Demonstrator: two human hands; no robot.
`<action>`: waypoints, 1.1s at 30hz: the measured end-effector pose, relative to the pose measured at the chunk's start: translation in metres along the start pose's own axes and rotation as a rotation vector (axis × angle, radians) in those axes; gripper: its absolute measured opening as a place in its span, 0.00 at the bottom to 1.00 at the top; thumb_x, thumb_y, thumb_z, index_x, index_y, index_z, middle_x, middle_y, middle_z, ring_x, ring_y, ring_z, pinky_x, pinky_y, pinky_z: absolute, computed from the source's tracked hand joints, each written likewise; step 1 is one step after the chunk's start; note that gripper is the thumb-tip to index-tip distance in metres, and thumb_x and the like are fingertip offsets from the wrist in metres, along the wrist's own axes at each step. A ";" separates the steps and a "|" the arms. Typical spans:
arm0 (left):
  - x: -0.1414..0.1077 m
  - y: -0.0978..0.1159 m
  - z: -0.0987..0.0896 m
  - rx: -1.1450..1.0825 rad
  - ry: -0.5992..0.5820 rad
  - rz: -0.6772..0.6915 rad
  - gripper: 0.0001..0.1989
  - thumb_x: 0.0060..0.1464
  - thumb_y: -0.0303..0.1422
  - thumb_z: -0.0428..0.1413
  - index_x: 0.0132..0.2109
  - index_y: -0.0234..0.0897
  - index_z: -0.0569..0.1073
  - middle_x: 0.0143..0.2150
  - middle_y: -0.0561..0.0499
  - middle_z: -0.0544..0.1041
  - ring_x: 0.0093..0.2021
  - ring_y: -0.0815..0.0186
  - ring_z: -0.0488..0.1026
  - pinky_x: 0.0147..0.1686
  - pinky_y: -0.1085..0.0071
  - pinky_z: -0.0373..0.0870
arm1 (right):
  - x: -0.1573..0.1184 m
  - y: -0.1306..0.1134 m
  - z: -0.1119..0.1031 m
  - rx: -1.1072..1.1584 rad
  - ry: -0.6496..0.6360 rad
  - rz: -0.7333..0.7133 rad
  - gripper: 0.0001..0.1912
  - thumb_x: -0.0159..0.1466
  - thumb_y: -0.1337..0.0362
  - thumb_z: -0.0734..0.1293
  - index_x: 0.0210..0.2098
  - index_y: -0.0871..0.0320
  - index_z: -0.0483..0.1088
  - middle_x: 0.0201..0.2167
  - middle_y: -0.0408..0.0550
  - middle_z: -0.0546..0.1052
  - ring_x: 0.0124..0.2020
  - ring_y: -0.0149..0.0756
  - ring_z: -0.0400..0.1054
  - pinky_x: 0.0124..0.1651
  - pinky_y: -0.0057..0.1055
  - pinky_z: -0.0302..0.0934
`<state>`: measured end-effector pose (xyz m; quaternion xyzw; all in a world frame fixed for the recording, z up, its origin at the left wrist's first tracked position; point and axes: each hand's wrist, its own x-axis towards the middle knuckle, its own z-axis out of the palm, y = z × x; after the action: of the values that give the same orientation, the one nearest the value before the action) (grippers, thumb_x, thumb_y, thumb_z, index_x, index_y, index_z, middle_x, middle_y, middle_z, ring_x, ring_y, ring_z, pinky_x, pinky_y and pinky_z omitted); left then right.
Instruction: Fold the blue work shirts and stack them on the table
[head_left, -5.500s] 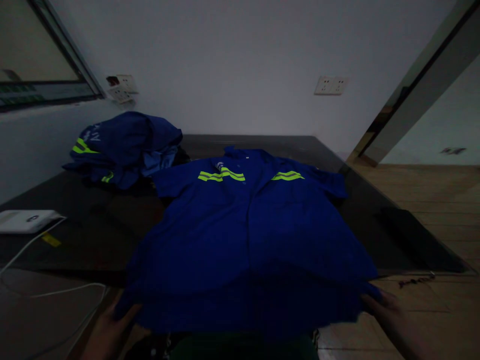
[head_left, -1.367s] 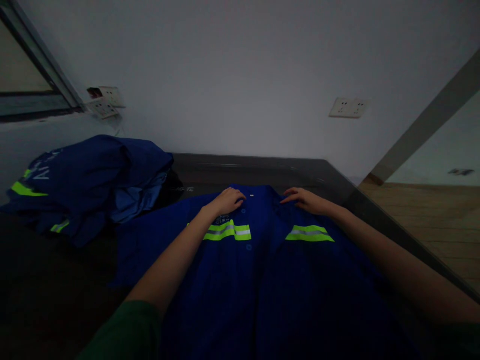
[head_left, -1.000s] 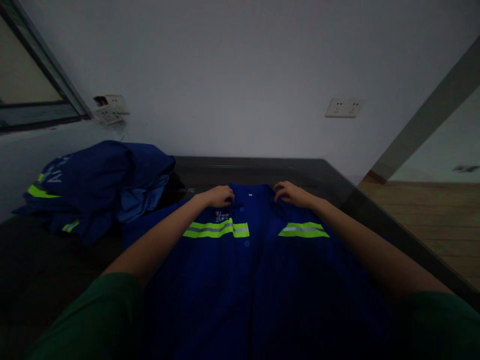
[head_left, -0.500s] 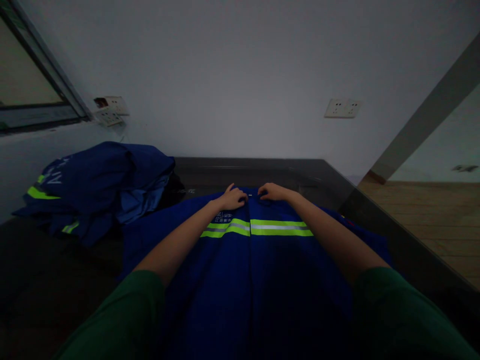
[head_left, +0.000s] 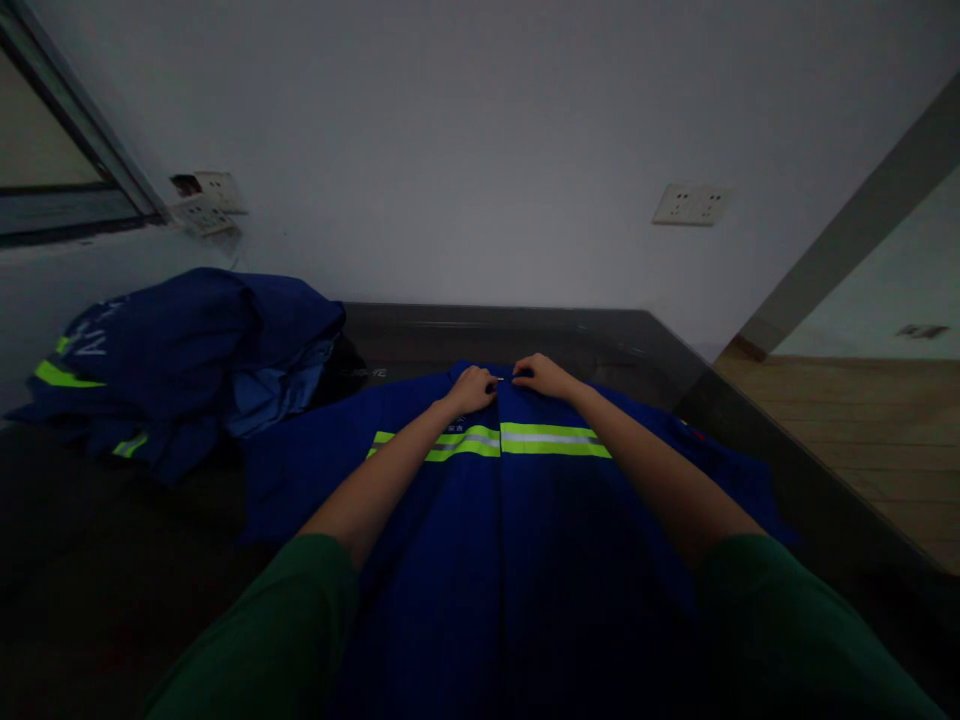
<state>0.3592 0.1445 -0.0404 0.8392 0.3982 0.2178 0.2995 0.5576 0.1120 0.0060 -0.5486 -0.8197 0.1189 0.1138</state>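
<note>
The left hand (head_left: pixel 474 392) and right hand (head_left: pixel 544 379) are resting curled at the collar (head_left: pixel 460 368) of a dark-blue, lime-banded cloth shirt (head_left: pixel 442 540) — whether pinching it, I cannot tell.

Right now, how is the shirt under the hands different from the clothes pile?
The shirt lies spread out flat; the clothes pile is bunched in a heap. The left hand and right hand are at the shirt's top; neither touches the clothes pile. Shirt and pile are both blue with yellow-green stripes.
</note>
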 end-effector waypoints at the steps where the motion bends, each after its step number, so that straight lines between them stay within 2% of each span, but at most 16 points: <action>1: -0.002 0.000 0.002 0.012 0.016 -0.003 0.02 0.44 0.27 0.59 0.27 0.39 0.75 0.36 0.46 0.74 0.46 0.54 0.67 0.57 0.61 0.56 | -0.001 -0.003 0.009 -0.046 0.006 0.039 0.08 0.61 0.63 0.68 0.38 0.57 0.76 0.38 0.48 0.78 0.42 0.37 0.70 0.48 0.31 0.61; 4: -0.008 0.000 0.005 0.048 0.059 -0.008 0.03 0.46 0.28 0.58 0.31 0.39 0.76 0.40 0.45 0.73 0.50 0.53 0.64 0.58 0.59 0.53 | -0.005 -0.011 0.030 -0.140 0.039 0.117 0.08 0.61 0.62 0.68 0.39 0.57 0.76 0.44 0.54 0.76 0.48 0.44 0.67 0.53 0.40 0.59; 7: -0.010 0.002 0.005 0.084 0.082 -0.028 0.03 0.48 0.28 0.57 0.32 0.38 0.76 0.41 0.43 0.72 0.51 0.51 0.63 0.59 0.58 0.53 | -0.009 -0.018 0.038 -0.179 0.063 0.145 0.09 0.62 0.63 0.67 0.41 0.58 0.75 0.47 0.57 0.74 0.51 0.47 0.65 0.57 0.48 0.56; 10: -0.009 0.008 0.007 0.115 0.099 -0.060 0.02 0.49 0.27 0.58 0.31 0.37 0.75 0.40 0.42 0.72 0.52 0.50 0.62 0.60 0.55 0.50 | -0.012 -0.026 0.039 -0.214 0.093 0.174 0.10 0.62 0.65 0.66 0.43 0.58 0.73 0.48 0.57 0.73 0.54 0.47 0.62 0.61 0.52 0.50; 12: -0.009 0.013 0.009 0.132 0.122 -0.082 0.03 0.50 0.26 0.57 0.30 0.37 0.74 0.40 0.42 0.72 0.54 0.50 0.62 0.62 0.53 0.44 | -0.016 -0.033 0.037 -0.218 0.141 0.186 0.12 0.63 0.66 0.66 0.46 0.58 0.71 0.50 0.58 0.72 0.57 0.48 0.60 0.62 0.55 0.46; 16: -0.010 0.023 0.011 0.172 0.153 -0.104 0.06 0.55 0.28 0.54 0.31 0.38 0.73 0.40 0.44 0.74 0.55 0.53 0.62 0.64 0.49 0.32 | -0.045 -0.052 0.025 -0.105 0.290 0.155 0.19 0.62 0.66 0.66 0.52 0.60 0.68 0.55 0.60 0.68 0.61 0.49 0.54 0.63 0.51 0.49; 19: -0.007 0.026 0.008 0.210 0.119 -0.122 0.11 0.59 0.33 0.52 0.30 0.37 0.74 0.38 0.44 0.76 0.53 0.54 0.66 0.63 0.47 0.31 | -0.101 -0.070 0.005 0.053 0.321 0.063 0.17 0.62 0.64 0.66 0.51 0.56 0.69 0.55 0.56 0.68 0.60 0.46 0.57 0.62 0.47 0.52; 21: -0.003 0.027 0.004 0.237 0.075 -0.152 0.18 0.62 0.38 0.48 0.29 0.36 0.75 0.37 0.43 0.77 0.51 0.52 0.69 0.62 0.44 0.32 | -0.152 -0.084 -0.011 0.166 0.266 0.025 0.13 0.63 0.63 0.65 0.47 0.52 0.71 0.53 0.52 0.70 0.58 0.43 0.60 0.60 0.45 0.55; 23: 0.003 0.028 0.001 0.263 0.016 -0.183 0.22 0.62 0.43 0.46 0.29 0.35 0.75 0.36 0.42 0.77 0.49 0.51 0.70 0.61 0.41 0.34 | -0.207 -0.098 -0.023 0.268 0.199 0.053 0.09 0.64 0.62 0.64 0.43 0.50 0.73 0.51 0.51 0.71 0.55 0.42 0.64 0.59 0.43 0.57; 25: 0.007 0.030 -0.001 0.294 -0.052 -0.199 0.20 0.59 0.46 0.51 0.30 0.35 0.76 0.35 0.43 0.78 0.49 0.50 0.71 0.60 0.41 0.37 | -0.260 -0.113 -0.031 0.373 0.166 0.124 0.09 0.64 0.60 0.63 0.41 0.50 0.73 0.50 0.51 0.72 0.54 0.41 0.65 0.58 0.43 0.59; 28: 0.007 0.032 0.000 0.358 -0.127 -0.193 0.12 0.52 0.42 0.60 0.33 0.37 0.77 0.38 0.46 0.79 0.50 0.51 0.71 0.59 0.44 0.42 | -0.330 -0.138 -0.031 0.555 0.156 0.267 0.11 0.65 0.57 0.63 0.41 0.53 0.74 0.47 0.51 0.74 0.51 0.41 0.68 0.56 0.42 0.61; 30: 0.001 0.035 0.004 0.404 -0.130 -0.183 0.09 0.53 0.38 0.59 0.36 0.38 0.77 0.42 0.46 0.79 0.51 0.52 0.70 0.59 0.45 0.46 | -0.371 -0.156 -0.024 0.733 0.129 0.351 0.12 0.65 0.55 0.63 0.39 0.54 0.74 0.42 0.51 0.75 0.46 0.40 0.70 0.51 0.38 0.64; 33: -0.013 0.043 0.011 0.465 -0.083 -0.177 0.10 0.58 0.37 0.54 0.43 0.39 0.76 0.51 0.44 0.75 0.57 0.52 0.65 0.59 0.47 0.47 | -0.422 -0.186 -0.003 1.046 0.006 0.445 0.16 0.65 0.51 0.62 0.36 0.55 0.75 0.35 0.50 0.75 0.36 0.36 0.71 0.37 0.31 0.65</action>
<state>0.3811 0.1087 -0.0216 0.8556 0.4971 0.0586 0.1321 0.5533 -0.3471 0.0445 -0.5790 -0.5159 0.5287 0.3450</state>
